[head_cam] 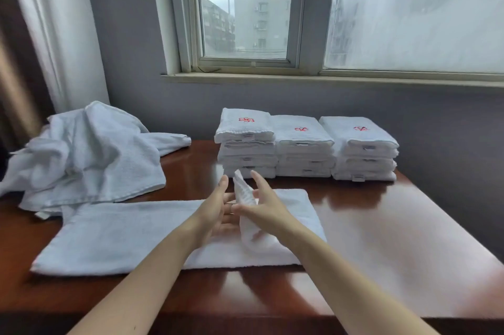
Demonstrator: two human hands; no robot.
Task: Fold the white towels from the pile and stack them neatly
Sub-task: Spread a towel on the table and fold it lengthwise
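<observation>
On the dark red-brown counter (381, 239) a white towel (122, 233) lies spread lengthwise in front of the person, its left part flat and its right end gathered upward into a raised fold (242, 191) between the two hands. The left grip (218, 206) is open, fingers straight and pointing away from the body, palm turned toward the fold and just beside it. The right grip (261, 206) holds that raised fold, with the cloth running between its thumb and its stretched fingers and then down under the palm; motion blur softens the fingertips, so exactly where they touch the cloth cannot be made out. Both bare forearms reach in from the near edge. To the left, toward the back, the pile of unfolded towels (90, 154) sits crumpled in a loose heap, its lower edge touching the spread towel's far left corner. Behind the hands, along the grey wall, three stacks of folded white towels stand side by side and touching: the left stack (245, 149) rises a little higher than the middle stack (302, 149) and the right stack (362, 149). Each top towel carries a small red emblem (246, 119). Above them is a window (245, 7) with grey buildings outside, and a pale curtain (54, 21) hangs at the far left
</observation>
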